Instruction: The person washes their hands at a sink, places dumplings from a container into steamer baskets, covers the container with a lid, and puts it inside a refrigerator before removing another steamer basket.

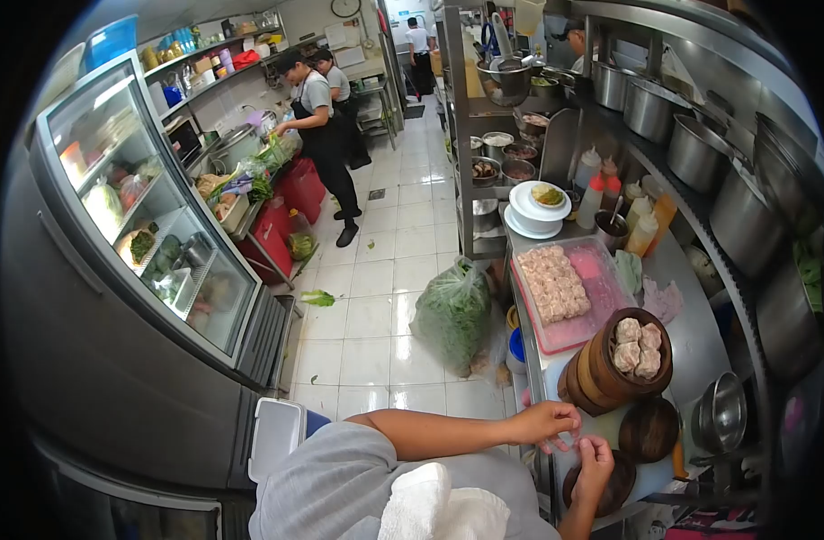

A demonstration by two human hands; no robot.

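The tray (599, 274) of pale dumplings (553, 285) lay along the edge of the worktop (695, 328), with the steamer (595, 371) of four dumplings (627, 356) just beside it; the tiled floor (367, 360) gave some room for moving. Near this steamer, the left hand (547, 423) and the right hand (595, 463) were close together, half curled, but whether they gripped something I could not tell

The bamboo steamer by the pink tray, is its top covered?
No, the bamboo steamer is open on top, with four dumplings showing inside.

The right hand (595, 463) partly hides a disc (621, 484).
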